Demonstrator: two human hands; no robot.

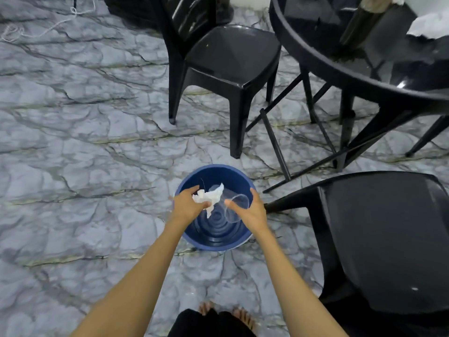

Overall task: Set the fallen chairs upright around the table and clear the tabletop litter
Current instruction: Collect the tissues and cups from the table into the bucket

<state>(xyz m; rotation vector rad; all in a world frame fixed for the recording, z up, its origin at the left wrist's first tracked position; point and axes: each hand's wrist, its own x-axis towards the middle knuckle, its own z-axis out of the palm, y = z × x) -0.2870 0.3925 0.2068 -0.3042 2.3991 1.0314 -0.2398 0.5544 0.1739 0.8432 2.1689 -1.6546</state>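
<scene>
A crumpled white tissue [209,197] is pinched in the fingers [204,204] of the left hand [188,205], which is held over the open mouth of a blue bucket [213,235]. A clear plastic cup [233,207] is gripped by the right hand [250,210], with the thumb on its near side and the other fingers curled round its far side; the cup is tipped with its mouth turned toward the left hand, and it too is held above the bucket. The tissue and the cup are touching or nearly so; which cannot be told. The bucket is set on the marbled grey floor [80,142], just in front of the person's bare feet [243,314], and ribbed rings are seen on its inner bottom.

Two black plastic chairs are seen upright. One chair [228,59] is placed beyond the bucket, beside the round black counter [340,69] at the upper right. The other chair [384,239] is placed just right of the bucket, its seat close to the right forearm. White crumpled paper [430,25] is left lying on the counter near its far right edge, and a darker, blurred object is seen next to it, too unclear to be named. A thin white cord [48,27] is laid across the floor at the upper left.
</scene>
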